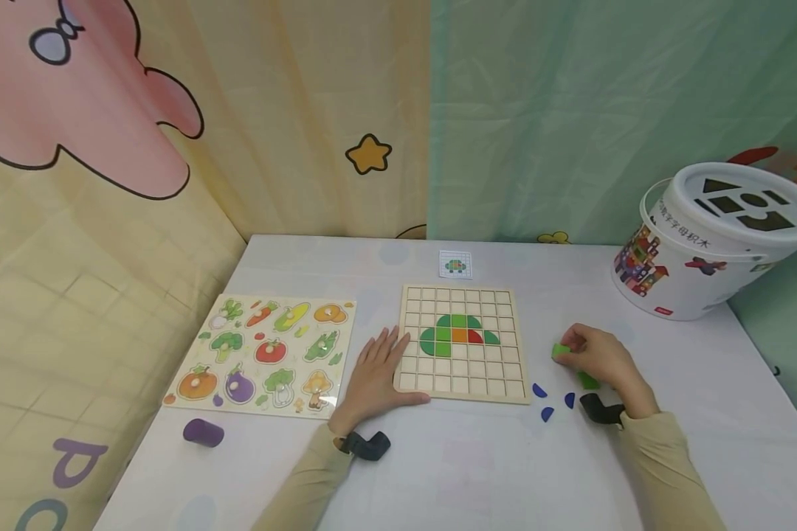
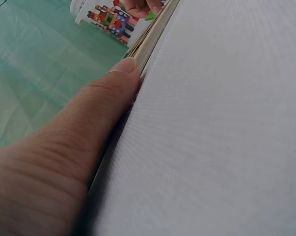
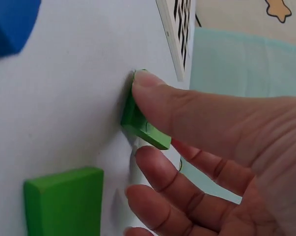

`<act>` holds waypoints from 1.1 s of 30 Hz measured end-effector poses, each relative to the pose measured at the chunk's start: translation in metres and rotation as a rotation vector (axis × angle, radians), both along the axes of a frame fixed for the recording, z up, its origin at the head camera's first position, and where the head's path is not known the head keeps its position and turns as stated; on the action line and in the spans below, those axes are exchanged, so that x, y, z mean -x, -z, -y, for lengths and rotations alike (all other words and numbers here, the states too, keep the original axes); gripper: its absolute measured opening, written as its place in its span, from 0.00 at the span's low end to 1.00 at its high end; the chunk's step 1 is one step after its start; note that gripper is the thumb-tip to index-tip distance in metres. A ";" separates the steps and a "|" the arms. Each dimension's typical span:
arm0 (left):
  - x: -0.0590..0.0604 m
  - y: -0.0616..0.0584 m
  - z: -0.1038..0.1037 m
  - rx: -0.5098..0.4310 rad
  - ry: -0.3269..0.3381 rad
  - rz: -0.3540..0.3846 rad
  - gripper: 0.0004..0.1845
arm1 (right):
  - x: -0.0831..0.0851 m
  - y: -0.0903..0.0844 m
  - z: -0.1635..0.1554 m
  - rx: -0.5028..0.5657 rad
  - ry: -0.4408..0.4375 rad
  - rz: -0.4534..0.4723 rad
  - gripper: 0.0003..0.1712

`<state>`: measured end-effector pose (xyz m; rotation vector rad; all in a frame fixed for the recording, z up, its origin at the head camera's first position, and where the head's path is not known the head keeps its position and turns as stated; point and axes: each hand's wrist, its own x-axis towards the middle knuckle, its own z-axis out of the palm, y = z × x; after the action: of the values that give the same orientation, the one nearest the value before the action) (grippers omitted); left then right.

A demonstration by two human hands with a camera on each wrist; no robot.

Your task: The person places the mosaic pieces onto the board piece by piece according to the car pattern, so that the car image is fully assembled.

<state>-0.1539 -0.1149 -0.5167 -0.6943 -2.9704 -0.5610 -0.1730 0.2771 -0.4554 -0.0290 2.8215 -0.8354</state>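
Left hand (image 1: pixel 375 376): spread at the board's (image 1: pixel 468 376) left edge, thumb against its near edge
Right hand (image 1: pixel 598 358): pinching a green block (image 1: pixel 561 351) between the board and the tabletop's (image 1: pixel 478 457) right edge
Blue pieces (image 1: pixel 539 390): beside the board's near right corner

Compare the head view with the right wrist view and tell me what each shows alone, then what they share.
Only the head view shows the left hand, the vegetable puzzle, the purple cylinder, the bucket and the picture card.

Only the right wrist view shows the inner side of the fingers on the right hand.

Both show that hand holding a green block, a second green block, at least one blue piece and part of the grid board.
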 end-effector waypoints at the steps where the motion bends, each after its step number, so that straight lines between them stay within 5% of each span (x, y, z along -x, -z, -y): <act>1: 0.000 0.000 0.000 -0.001 -0.001 0.000 0.61 | 0.000 0.000 0.001 -0.005 0.002 -0.007 0.15; 18: 0.001 0.002 0.000 0.013 -0.002 -0.006 0.61 | -0.002 -0.009 0.050 0.021 -0.085 -0.255 0.07; 33: 0.000 0.001 0.000 -0.002 0.003 -0.019 0.61 | 0.011 -0.003 0.120 0.153 -0.242 -0.260 0.06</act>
<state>-0.1542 -0.1151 -0.5178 -0.7004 -2.9518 -0.5546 -0.1844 0.1572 -0.4527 -0.5261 2.8967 -1.0521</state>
